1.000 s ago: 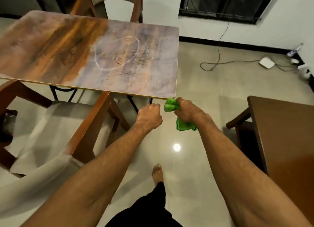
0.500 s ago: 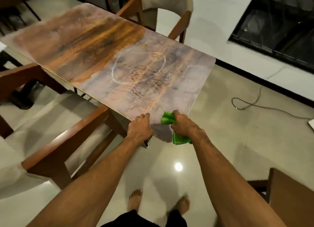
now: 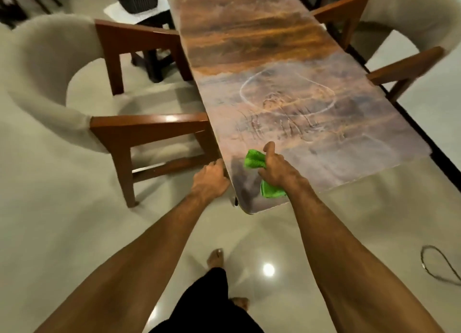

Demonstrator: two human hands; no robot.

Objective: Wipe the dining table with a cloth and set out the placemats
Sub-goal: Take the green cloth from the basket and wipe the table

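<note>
The dining table [image 3: 262,65] runs away from me, its wood-grain top dusty with finger-drawn marks and a pale ring in the near half. A crumpled green cloth [image 3: 253,159] is gripped by my right hand [image 3: 275,169], which sits on the tabletop at the near left corner. Part of the cloth sticks out behind the wrist. My left hand [image 3: 210,180] curls over the table's left edge right at that corner. No placemats are in view.
A cream armchair with wooden arms [image 3: 139,130] stands tight against the table's left side. Another such chair [image 3: 404,40] is on the right. A dark basket on a white stool [image 3: 138,1] sits at the far left. A cable [image 3: 434,265] lies on the glossy floor.
I have stepped around to the table's short end, so the view swung left. My right hand carried the cloth from the table's edge onto the top. My left hand stays at the corner edge.
</note>
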